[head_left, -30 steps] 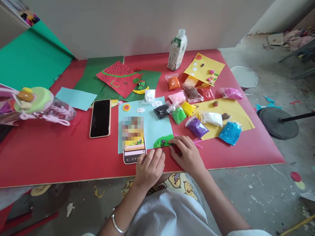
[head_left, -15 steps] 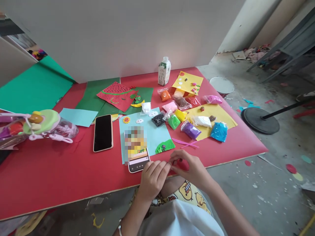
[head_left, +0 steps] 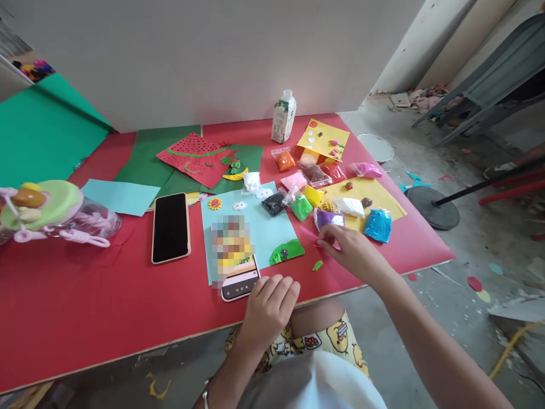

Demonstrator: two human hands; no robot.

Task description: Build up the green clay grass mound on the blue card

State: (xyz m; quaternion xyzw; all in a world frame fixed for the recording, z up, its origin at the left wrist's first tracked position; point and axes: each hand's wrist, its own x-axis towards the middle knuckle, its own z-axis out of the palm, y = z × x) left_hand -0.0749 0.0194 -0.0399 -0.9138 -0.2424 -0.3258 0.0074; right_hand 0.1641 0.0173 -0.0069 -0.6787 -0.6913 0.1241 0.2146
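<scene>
Fingers [head_left: 286,292] half-curl, grips unclear: your left hand [head_left: 271,307], and your right hand [head_left: 349,248] at a slim pink plastic tool [head_left: 308,233]. The flat green clay mound [head_left: 292,250] is on pale-blue paper [head_left: 264,230]; lime clay piece [head_left: 317,265] off it.

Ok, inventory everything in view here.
Table: 1, red, centre
Picture sheet: 1, light blue, centre
Lit phone: 1, pale-edged, on picture sheet
Dark phone: 1, black, left
Small sheet: 1, light blue, left
Container: 1, clear, green-lidded, far left
Watermelon sheet: 1, red, back left
Green paper: count unclear, beneath watermelon sheet
Carton: 1, white-green, back
Packets: roughly thirteen, mixed colours, centre right
Yellow sheets: 2, yellow, right
Small piece: 1, green, front right
Tools: count unclear, pink, right
Chair: 1, grey, far right
Left hand: 1, bare, front edge
Right hand: 1, bare, at tools
</scene>
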